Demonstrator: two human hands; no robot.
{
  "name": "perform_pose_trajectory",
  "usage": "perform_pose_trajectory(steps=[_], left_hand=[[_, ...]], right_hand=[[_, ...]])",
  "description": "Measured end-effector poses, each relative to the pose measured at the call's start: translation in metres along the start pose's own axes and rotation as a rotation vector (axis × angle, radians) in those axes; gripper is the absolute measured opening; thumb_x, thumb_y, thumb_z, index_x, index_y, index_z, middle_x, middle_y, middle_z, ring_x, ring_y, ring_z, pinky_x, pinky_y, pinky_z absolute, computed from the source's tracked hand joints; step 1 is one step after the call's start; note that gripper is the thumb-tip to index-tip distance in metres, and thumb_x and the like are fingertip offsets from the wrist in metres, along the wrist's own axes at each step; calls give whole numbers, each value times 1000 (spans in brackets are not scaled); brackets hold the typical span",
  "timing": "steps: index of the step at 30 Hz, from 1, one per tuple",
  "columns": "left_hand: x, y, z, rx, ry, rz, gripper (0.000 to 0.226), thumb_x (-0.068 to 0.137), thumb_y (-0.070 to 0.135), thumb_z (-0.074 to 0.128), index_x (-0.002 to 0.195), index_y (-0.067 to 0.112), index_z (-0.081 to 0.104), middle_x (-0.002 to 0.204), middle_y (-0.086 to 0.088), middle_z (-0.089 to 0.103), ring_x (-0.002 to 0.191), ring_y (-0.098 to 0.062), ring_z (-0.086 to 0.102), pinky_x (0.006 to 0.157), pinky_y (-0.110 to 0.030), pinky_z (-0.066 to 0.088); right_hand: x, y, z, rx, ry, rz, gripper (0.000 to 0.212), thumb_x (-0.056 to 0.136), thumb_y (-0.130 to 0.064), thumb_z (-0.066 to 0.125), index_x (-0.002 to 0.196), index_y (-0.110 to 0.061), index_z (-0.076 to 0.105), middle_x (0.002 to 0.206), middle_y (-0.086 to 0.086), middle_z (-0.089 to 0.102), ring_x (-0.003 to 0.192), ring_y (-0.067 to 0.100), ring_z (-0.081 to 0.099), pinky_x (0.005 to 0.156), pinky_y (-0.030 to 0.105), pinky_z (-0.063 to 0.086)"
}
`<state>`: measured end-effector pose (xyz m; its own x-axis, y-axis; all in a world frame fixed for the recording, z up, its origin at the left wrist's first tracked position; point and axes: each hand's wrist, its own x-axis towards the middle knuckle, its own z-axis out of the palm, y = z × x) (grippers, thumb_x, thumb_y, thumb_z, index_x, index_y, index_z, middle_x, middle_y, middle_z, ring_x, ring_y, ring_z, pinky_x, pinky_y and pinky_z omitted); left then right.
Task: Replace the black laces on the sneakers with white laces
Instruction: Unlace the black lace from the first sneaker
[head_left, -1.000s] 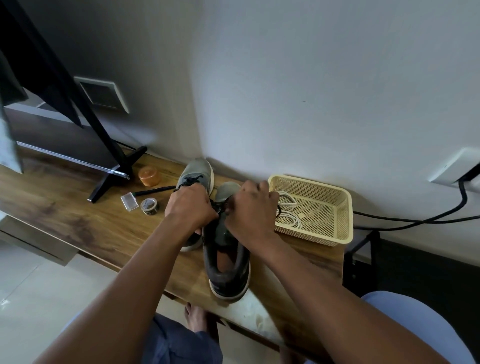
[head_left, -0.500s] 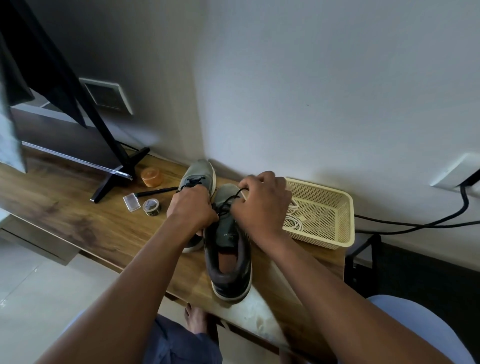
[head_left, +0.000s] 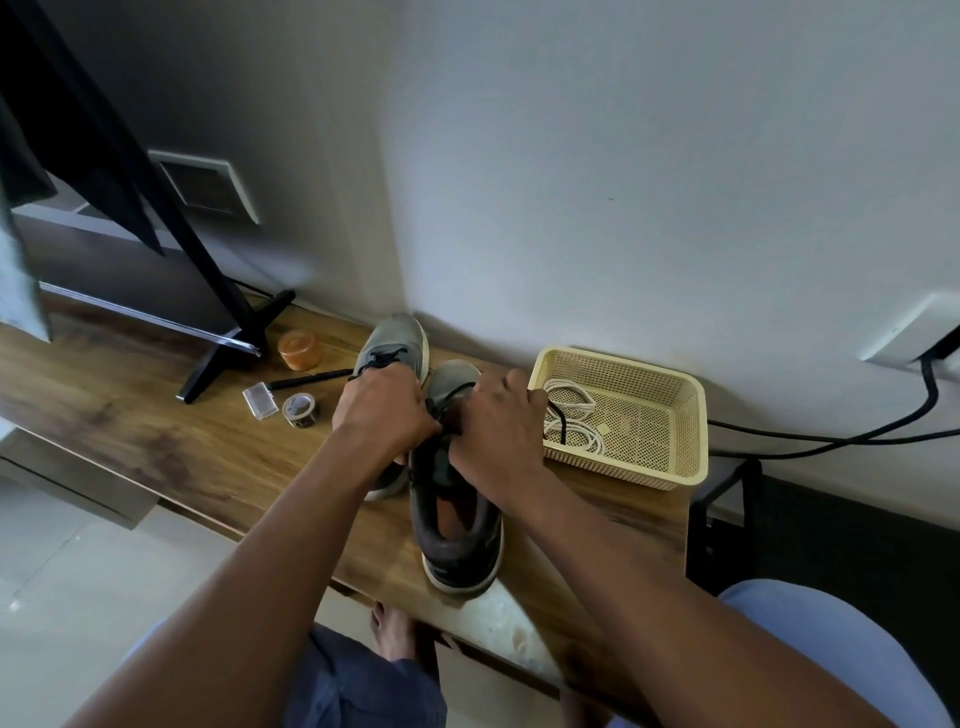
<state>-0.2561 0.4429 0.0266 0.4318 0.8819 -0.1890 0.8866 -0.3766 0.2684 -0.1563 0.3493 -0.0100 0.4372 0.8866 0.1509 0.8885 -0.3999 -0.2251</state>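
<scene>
From my head view, my left hand (head_left: 382, 410) and right hand (head_left: 498, 428) both pinch the black lace (head_left: 555, 415) on the nearer sneaker (head_left: 457, 525), near the table's (head_left: 156, 436) front edge. The other sneaker (head_left: 397, 340) is still laced black. The white laces (head_left: 571, 415) wait in the basket (head_left: 675, 431), so I judge most work remains.

Eyelets of nearer grey sneaker (head_left: 457, 530): hidden from me under both hands.
Black lace (head_left: 557, 415): I lose its upper run inside the right hand (head_left: 498, 431); the grip itself is covered.
Left hand (head_left: 384, 410): fingertips out of my sight, so I cannot tell what they hold.
Farther grey sneaker (head_left: 397, 338): middle covered by that hand.
Black television stand (head_left: 228, 343): screen cut off at the left edge.
Small silver tape roll (head_left: 300, 408): print too small for me to read.
Black cable (head_left: 831, 441): runs off the right edge.
</scene>
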Motion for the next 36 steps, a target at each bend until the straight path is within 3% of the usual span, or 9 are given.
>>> perform_pose_trajectory(steps=[7, 11, 14, 18, 21, 27, 30, 33, 36], left_hand=[[-1, 0, -1, 53, 14, -34, 17, 82, 29, 81, 92, 15, 76, 82, -7, 69, 89, -32, 68, 64, -33, 47], [-2, -2, -3, 99, 1, -51, 21, 82, 26, 79, 99, 14, 74, 94, -11, 69, 96, -34, 68, 67, -36, 48], [-3, -4, -4, 103, -5, -50, 20, 83, 29, 80, 95, 15, 72, 88, -8, 70, 92, -31, 68, 66, -35, 49], [-5, -1, -8, 104, 52, -27, 32, 78, 47, 85, 92, 22, 71, 95, -5, 69, 94, -29, 67, 78, -38, 59], [-4, 2, -11, 13, 106, 62, 22, 79, 43, 85, 92, 30, 71, 101, 0, 70, 96, -24, 66, 77, -34, 52], [-6, 20, -3, 63, 3, 192, 31, 85, 28, 78, 114, 40, 76, 128, 1, 62, 113, -28, 66, 89, -37, 54], [-7, 22, 4, 98, 33, 178, 22, 88, 27, 76, 107, 37, 77, 122, 1, 65, 106, -27, 68, 80, -35, 52], [-7, 21, 9, 82, 70, 154, 16, 88, 26, 75, 101, 35, 77, 117, 0, 67, 102, -27, 68, 79, -36, 52], [-7, 23, 13, 77, 86, 146, 15, 89, 24, 73, 99, 34, 76, 117, -1, 65, 103, -30, 67, 77, -36, 51]], right_hand=[[2, 0, -6, 136, 111, 142, 17, 75, -25, 58, 82, -22, 73, 103, 1, 55, 104, 28, 47, 84, 43, 39], [13, 12, -25, 262, 346, 234, 8, 82, -16, 60, 86, -18, 67, 103, 5, 54, 98, 30, 51, 77, 41, 43], [28, 22, -43, 584, 428, 273, 6, 92, -10, 60, 92, -16, 60, 96, 4, 65, 96, 32, 58, 80, 45, 46], [37, 27, -69, 1213, 163, 319, 11, 96, -8, 58, 87, -13, 60, 76, 8, 75, 70, 22, 68, 66, 34, 53], [33, 36, -82, 1383, -59, 249, 8, 94, -4, 62, 87, -4, 65, 71, 15, 72, 56, 23, 62, 51, 26, 49], [18, 58, -93, 1074, -610, 222, 7, 90, -5, 64, 88, -1, 69, 73, 18, 72, 54, 25, 66, 51, 34, 57], [6, 56, -87, 710, -857, 249, 12, 93, -5, 56, 89, 0, 66, 78, 21, 74, 63, 30, 69, 63, 45, 61], [-7, 50, -75, 482, -1061, 258, 24, 101, -10, 47, 84, -2, 62, 63, 13, 68, 51, 24, 64, 54, 33, 58], [-10, 50, -68, 398, -1080, 177, 30, 104, -19, 54, 78, -6, 60, 55, 6, 61, 44, 20, 58, 48, 29, 54]])
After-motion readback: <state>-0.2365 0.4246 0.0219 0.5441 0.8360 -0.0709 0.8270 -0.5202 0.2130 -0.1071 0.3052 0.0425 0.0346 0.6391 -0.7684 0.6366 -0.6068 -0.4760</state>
